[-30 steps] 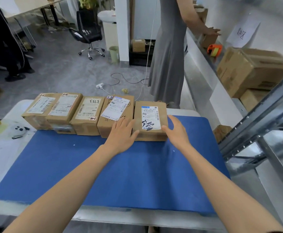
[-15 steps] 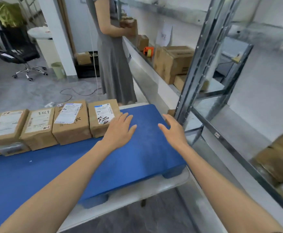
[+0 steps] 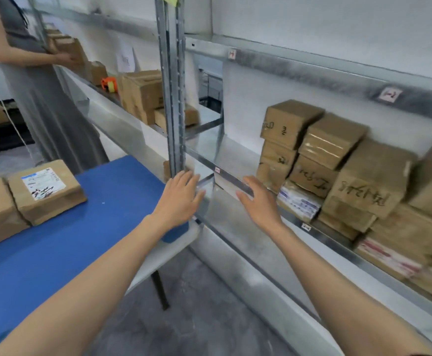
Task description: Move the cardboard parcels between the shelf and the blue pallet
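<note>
Both bare arms reach out. The left hand [image 3: 177, 199] is spread flat with straight fingers, just in front of the foot of the metal post [image 3: 172, 98]. It holds nothing. The right hand [image 3: 260, 201] is just right of the post, loose and holding nothing, by the thin front rail of the shelf [image 3: 235, 155]. I cannot tell if it touches the rail. An open gap lies between the hands.

Below the post is the rough grey floor [image 3: 184, 317]. Left of the post is the blue pallet [image 3: 107, 214], flat and smooth, with its rounded corner close to the post. It has lots of bare blue. Farther left of the post a brown labelled parcel [image 3: 46, 191] sits on the pallet.

Right of the post the shiny shelf has a bare patch. Past it are the stacked parcels [image 3: 338, 163], boxy, brown and a bit blurry, some with black writing.

Behind the post, to its left, a person [image 3: 43, 98] in a grey dress holds a small box.
</note>
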